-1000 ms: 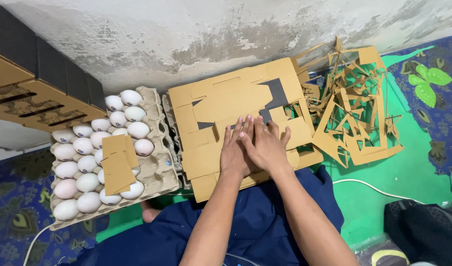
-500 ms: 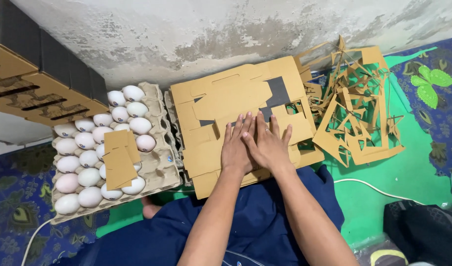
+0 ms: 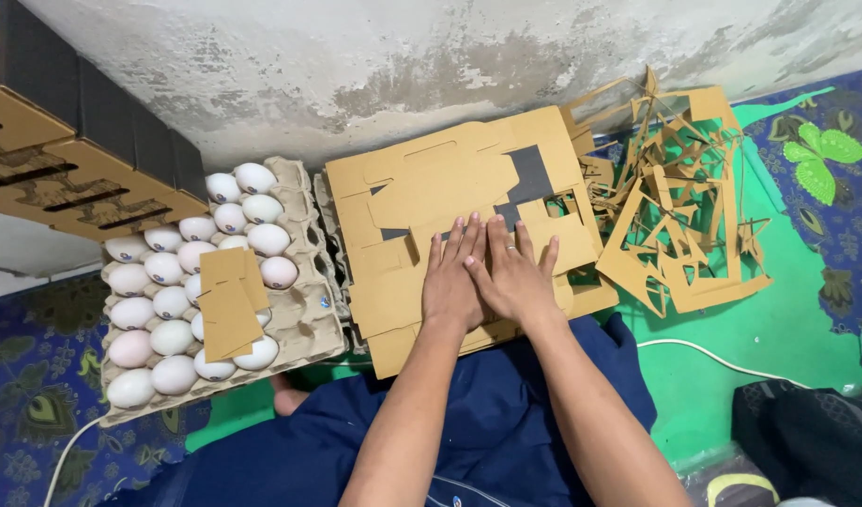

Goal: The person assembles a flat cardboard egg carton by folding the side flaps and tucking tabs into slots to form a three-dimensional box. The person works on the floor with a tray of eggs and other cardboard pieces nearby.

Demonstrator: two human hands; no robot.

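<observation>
Both my hands lie flat, side by side, on a stack of brown die-cut cardboard sheets [image 3: 421, 183] in front of my lap. My left hand [image 3: 451, 282] presses palm down with fingers spread. Beside it, my right hand [image 3: 515, 274], with a ring on one finger, overlaps it slightly at the thumb. Neither hand grips anything. A dark sheet shows through the cut-outs in the cardboard.
Left of the stack sits a grey pulp egg tray [image 3: 309, 324] with several white eggs [image 3: 173, 302] and a small cardboard piece [image 3: 230, 302] on top. Cardboard offcuts [image 3: 679, 221] pile at right. Stacked boxes [image 3: 69, 164] stand far left; a wall runs behind. A white cable [image 3: 722, 355] crosses the green mat.
My hands stay pressed flat on the cardboard; the view has shifted only slightly.
</observation>
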